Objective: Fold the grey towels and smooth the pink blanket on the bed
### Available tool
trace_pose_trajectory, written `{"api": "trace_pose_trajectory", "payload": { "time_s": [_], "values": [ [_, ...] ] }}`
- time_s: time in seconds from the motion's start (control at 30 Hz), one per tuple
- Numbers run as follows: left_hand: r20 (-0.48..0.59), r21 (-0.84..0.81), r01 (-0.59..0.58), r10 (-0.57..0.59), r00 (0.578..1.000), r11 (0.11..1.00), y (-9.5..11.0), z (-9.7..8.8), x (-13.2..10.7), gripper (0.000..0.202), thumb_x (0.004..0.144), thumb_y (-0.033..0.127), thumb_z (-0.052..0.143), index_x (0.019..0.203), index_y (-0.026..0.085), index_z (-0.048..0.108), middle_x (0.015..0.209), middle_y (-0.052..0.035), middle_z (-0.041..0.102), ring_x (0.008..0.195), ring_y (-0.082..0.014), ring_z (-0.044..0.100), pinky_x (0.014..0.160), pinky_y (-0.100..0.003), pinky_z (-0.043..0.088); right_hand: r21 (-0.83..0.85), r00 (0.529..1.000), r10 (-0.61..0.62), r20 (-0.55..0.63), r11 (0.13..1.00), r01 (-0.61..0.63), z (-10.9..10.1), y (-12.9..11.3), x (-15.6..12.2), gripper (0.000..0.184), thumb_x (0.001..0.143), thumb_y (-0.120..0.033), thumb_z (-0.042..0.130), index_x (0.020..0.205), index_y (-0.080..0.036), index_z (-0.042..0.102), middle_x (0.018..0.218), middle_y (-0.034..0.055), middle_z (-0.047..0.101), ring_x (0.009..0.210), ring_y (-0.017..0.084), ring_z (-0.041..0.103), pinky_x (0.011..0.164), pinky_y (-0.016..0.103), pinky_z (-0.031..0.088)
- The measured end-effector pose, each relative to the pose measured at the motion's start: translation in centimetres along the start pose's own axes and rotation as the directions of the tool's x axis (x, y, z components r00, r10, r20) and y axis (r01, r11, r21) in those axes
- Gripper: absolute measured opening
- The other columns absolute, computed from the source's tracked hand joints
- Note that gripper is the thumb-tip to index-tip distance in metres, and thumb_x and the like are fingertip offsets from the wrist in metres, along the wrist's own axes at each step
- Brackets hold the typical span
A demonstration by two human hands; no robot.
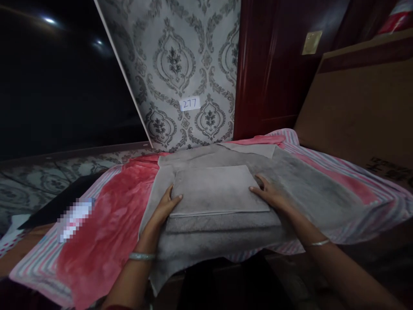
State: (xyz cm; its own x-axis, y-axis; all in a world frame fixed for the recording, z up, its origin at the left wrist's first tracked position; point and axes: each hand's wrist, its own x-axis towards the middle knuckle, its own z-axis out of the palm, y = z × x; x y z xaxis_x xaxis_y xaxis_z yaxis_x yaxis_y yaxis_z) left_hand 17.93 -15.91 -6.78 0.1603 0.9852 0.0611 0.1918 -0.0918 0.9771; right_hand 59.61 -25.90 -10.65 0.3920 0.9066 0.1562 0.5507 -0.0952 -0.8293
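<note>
A grey towel (213,189) folded into a flat rectangle lies in the middle, on top of more grey layers. At its left side is my left hand (167,204), thumb on the upper face and fingers curled round the edge. My right hand (269,193) grips the opposite side, its thumb at the edge and its fingers partly hidden. Beneath spreads a larger grey cloth (309,185), with a corner turned over at the back and a front edge hanging down.
Under the grey cloth lies a red and striped blanket (106,224). A dark television screen (64,77) stands at left, a large cardboard box (361,103) at right. Behind are patterned wallpaper with a paper label (189,103) reading 277 and a dark red door (274,64). A blurred-out item (75,219) rests at left.
</note>
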Motion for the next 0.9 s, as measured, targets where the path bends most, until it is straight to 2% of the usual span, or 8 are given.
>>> {"api": "trace_pose_trajectory", "payload": {
  "time_s": [0.13,0.33,0.47,0.57,0.63,0.73,0.8,0.9],
  "values": [
    [0.030,0.048,0.012,-0.013,0.999,0.999,0.5,0.3,-1.3,0.089,0.071,0.039,0.077,0.149,0.017,0.041,0.155,-0.0129,0.045,0.141,-0.0302,0.043,0.119,-0.042,0.033,0.043,0.993,-0.116,-0.023,0.992,0.117,0.2,0.4,-0.9,0.074,0.074,-0.042,0.069,0.143,-0.022,0.051,0.143,0.0112,0.056,0.128,0.030,0.055,0.107,0.045,0.044],
    [0.057,0.065,-0.017,0.013,0.998,0.998,0.9,0.1,-2.2,0.082,0.077,0.036,0.068,0.151,0.018,0.039,0.156,-0.0109,0.045,0.142,-0.0269,0.043,0.119,-0.041,0.032,0.045,0.999,-0.032,-0.030,0.998,0.033,0.1,0.0,-1.5,0.066,0.079,-0.037,0.063,0.142,-0.019,0.053,0.129,0.0120,0.066,0.114,0.029,0.063,0.099,0.046,0.049],
    [0.068,0.101,-0.021,0.014,0.998,0.995,0.1,0.0,-2.2,0.078,0.078,0.036,0.066,0.149,0.016,0.041,0.151,-0.0130,0.050,0.138,-0.0266,0.048,0.116,-0.043,0.037,-0.087,0.999,-0.033,-0.005,0.996,0.032,-0.2,-0.1,-1.8,0.060,0.080,-0.033,0.060,0.138,-0.018,0.057,0.123,0.0118,0.069,0.107,0.029,0.066,0.097,0.045,0.051],
    [-0.024,0.214,-0.063,0.070,0.997,0.975,0.1,-0.2,-3.6,0.077,0.080,0.036,0.065,0.150,0.015,0.039,0.148,-0.0158,0.052,0.136,-0.0285,0.050,0.114,-0.046,0.040,-0.283,0.996,-0.088,-0.032,0.956,0.075,-0.5,-1.3,-2.6,0.058,0.084,-0.033,0.057,0.139,-0.017,0.056,0.128,0.0149,0.066,0.112,0.031,0.063,0.100,0.048,0.049],
    [-0.079,0.412,-0.196,0.249,0.965,0.890,0.7,0.1,-5.4,0.071,0.083,0.036,0.062,0.148,0.017,0.042,0.151,-0.0159,0.048,0.140,-0.0299,0.045,0.117,-0.049,0.036,-0.427,0.978,-0.192,-0.080,0.893,0.140,0.2,-3.4,-3.5,0.059,0.087,-0.034,0.054,0.142,-0.014,0.053,0.140,0.0187,0.057,0.126,0.035,0.055,0.107,0.052,0.042],
    [0.067,0.692,-0.390,0.484,0.872,0.607,1.6,1.4,-8.5,0.061,0.091,0.037,0.052,0.149,0.018,0.042,0.159,-0.0149,0.038,0.149,-0.0304,0.031,0.122,-0.053,0.026,-0.529,0.935,-0.354,-0.016,0.796,0.293,3.9,-8.6,-5.4,0.061,0.093,-0.033,0.047,0.149,-0.011,0.044,0.155,0.0200,0.041,0.142,0.035,0.037,0.115,0.053,0.032],
    [0.196,0.776,-0.442,0.494,0.847,0.450,1.6,2.5,-10.1,0.062,0.093,0.038,0.049,0.151,0.016,0.039,0.161,-0.0155,0.033,0.151,-0.0309,0.026,0.123,-0.056,0.019,-0.496,0.876,-0.445,0.184,0.728,0.474,7.6,-12.3,-7.1,0.061,0.096,-0.032,0.042,0.154,-0.014,0.038,0.160,0.0155,0.034,0.148,0.032,0.028,0.117,0.054,0.028],
    [0.272,0.829,-0.443,0.445,0.853,0.343,0.2,3.5,-11.4,0.064,0.093,0.037,0.049,0.151,0.013,0.039,0.160,-0.0175,0.034,0.150,-0.0319,0.028,0.122,-0.058,0.020,-0.424,0.752,-0.491,0.441,0.624,0.656,12.6,-16.0,-9.3,0.058,0.099,-0.034,0.038,0.155,-0.018,0.037,0.163,0.0105,0.029,0.151,0.028,0.021,0.120,0.054,0.021]
  ]
}}
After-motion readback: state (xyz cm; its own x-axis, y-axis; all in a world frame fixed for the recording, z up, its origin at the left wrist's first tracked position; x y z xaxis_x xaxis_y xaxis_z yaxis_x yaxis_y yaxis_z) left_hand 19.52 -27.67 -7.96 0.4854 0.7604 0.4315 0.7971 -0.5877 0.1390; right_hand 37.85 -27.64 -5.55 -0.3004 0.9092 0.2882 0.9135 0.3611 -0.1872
